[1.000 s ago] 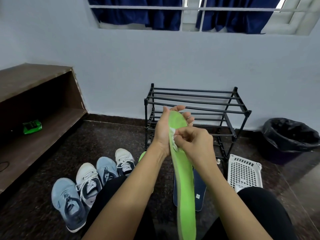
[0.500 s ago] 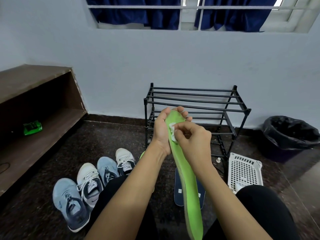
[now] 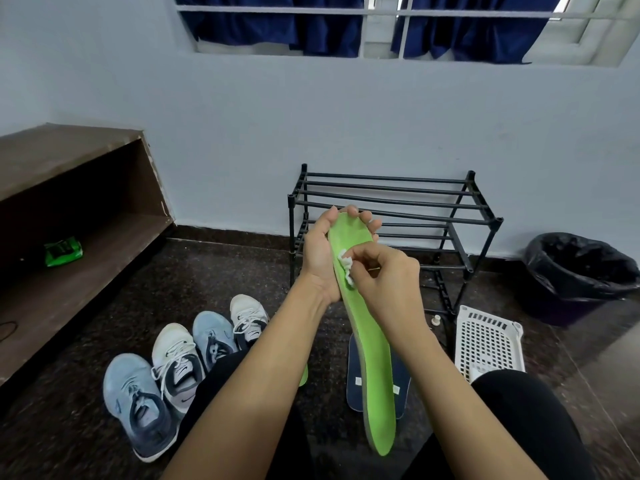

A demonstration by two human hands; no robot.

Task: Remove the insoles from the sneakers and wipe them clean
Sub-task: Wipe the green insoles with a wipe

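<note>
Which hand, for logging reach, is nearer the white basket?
Right. The right hand, pinching a wipe on the green insole, is left of the basket; the left hand grips the insole farther left.

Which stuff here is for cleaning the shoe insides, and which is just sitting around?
For the job: green insole, white wipe, left hand, right hand, sneakers, dark insoles.

Just lying about: shoe rack, bin, white basket.
</note>
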